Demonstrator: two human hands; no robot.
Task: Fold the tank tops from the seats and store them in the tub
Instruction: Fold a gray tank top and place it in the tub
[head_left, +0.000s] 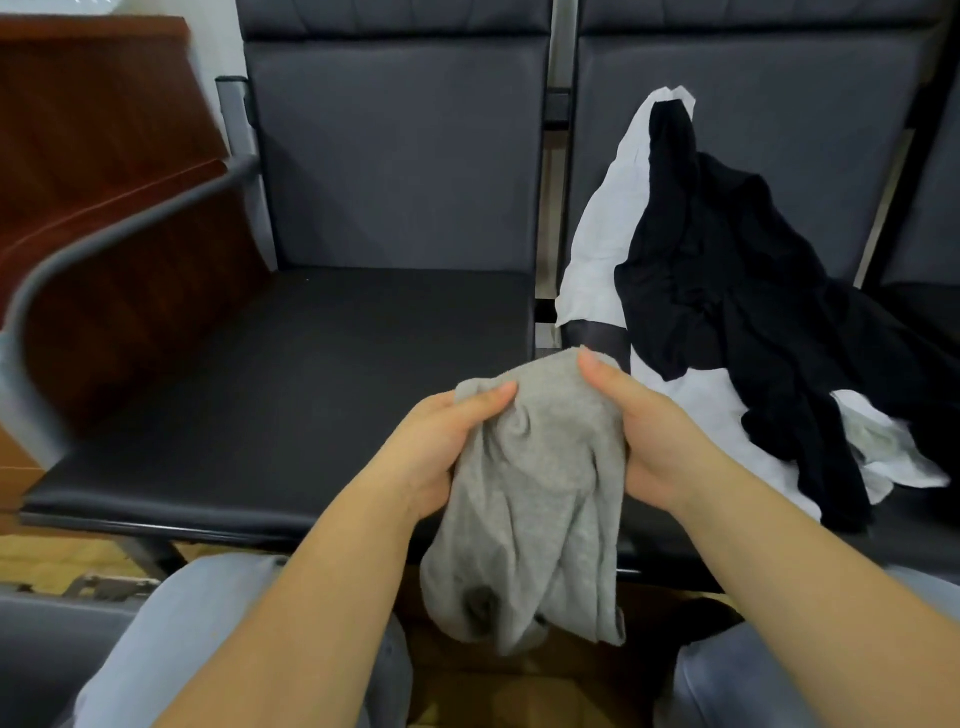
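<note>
You've got the gray tank top bunched up between both hands, center of the frame, held just in front of the seat edge w/ its lower part hanging down between your knees. Your left hand grips its left side, fingers curled over the top edge & pinching the fabric. Your right hand grips the right side, thumb up along the cloth, other fingers wrapped behind it, so can't tell exactly how they lie. To the right, mid-frame, a black top lies crumpled over a white top; both are draped on the right seat and partway up its backrest. The left seat fills the center-left. A curved gray armrest sits upper left, w/ a reddish wood panel behind it. The tub isn't visible.
</note>
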